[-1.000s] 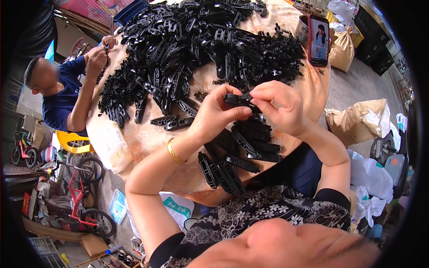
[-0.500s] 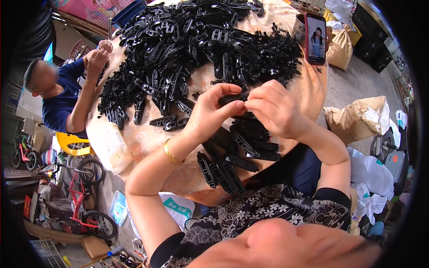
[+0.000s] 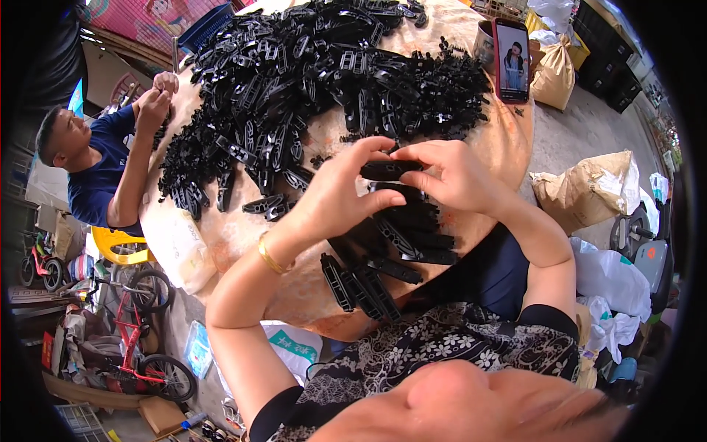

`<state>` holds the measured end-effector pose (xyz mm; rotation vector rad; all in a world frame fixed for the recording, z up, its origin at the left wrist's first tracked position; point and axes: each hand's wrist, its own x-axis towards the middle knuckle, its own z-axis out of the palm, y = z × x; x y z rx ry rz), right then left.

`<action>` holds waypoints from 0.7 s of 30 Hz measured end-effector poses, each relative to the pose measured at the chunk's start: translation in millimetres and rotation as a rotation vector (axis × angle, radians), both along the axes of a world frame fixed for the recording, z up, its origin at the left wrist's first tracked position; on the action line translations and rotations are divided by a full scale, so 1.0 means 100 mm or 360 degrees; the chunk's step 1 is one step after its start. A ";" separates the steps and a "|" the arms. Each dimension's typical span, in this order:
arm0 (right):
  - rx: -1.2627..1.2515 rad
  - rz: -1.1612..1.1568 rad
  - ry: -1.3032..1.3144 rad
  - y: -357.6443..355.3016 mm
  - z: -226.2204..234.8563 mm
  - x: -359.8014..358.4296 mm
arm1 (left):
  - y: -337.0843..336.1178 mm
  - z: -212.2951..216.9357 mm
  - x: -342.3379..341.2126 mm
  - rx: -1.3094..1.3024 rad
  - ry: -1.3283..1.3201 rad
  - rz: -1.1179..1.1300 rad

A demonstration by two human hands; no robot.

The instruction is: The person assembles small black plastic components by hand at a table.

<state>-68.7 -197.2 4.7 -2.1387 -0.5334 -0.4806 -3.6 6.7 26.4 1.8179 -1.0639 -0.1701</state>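
Note:
A long black plastic part is held up over the table's near side. My right hand is closed on its right end, thumb below and fingers above. My left hand is at the part's other end, thumb and forefinger stretched apart around it; whether it touches the part is hard to see. Beneath my hands lie several similar black parts, and more long ribbed ones sit side by side at the near edge. Beyond is a large heap of black plastic parts, with smaller black pieces at its right.
A covered table bears the heap. A phone stands upright at the far right beside a cup. Across to the left a person works with both hands. Sacks stand right; a red bicycle is at left.
My left thumb and forefinger have spread apart from their pinch. My right hand now grips the black part, which shows its long side. The view has shifted slightly.

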 end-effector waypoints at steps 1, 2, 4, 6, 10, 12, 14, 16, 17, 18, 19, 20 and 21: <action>-0.0113 -0.0009 0.0049 -0.02 -0.02 0.02 | 0.03 0.02 0.08 0.0129 -0.0315 0.0093; -0.0227 -0.0019 0.0098 -0.04 -0.05 0.04 | 0.06 0.04 0.18 0.0258 -0.0630 0.0184; -0.0277 0.0005 0.0167 -0.07 -0.07 0.02 | 0.17 0.07 0.42 0.0476 -0.1234 0.0633; -0.0344 0.0175 0.0347 -0.06 0.00 0.01 | 0.39 -0.06 0.65 0.0908 -0.1463 0.1089; -0.0454 0.0269 0.0402 -0.11 -0.05 0.02 | 0.45 -0.09 0.75 0.1288 -0.1067 0.1130; -0.0572 -0.0027 0.0200 -0.15 0.01 0.01 | 0.41 -0.11 0.72 0.1255 -0.1106 0.1058; -0.0688 -0.0321 -0.0004 -0.19 0.02 0.00 | 0.39 -0.12 0.68 0.1190 -0.1130 0.1045; -0.1031 -0.0640 0.0065 -0.24 0.02 0.00 | 0.36 -0.13 0.65 0.1233 -0.1142 0.1040; -0.1101 -0.0572 0.0154 -0.26 -0.01 0.01 | 0.36 -0.13 0.62 0.1215 -0.1164 0.1022; -0.1101 -0.0573 0.0152 -0.26 -0.05 0.03 | 0.36 -0.12 0.60 0.1215 -0.1165 0.1022; -0.1063 -0.0462 0.0126 -0.26 -0.10 0.04 | 0.36 -0.12 0.59 0.1127 -0.1172 0.0996; -0.1024 -0.0351 0.0099 -0.25 -0.13 0.05 | 0.35 -0.11 0.58 0.1041 -0.1178 0.0969; -0.1024 -0.0355 0.0102 -0.26 -0.15 0.05 | 0.33 -0.09 0.54 0.0913 -0.1234 0.0942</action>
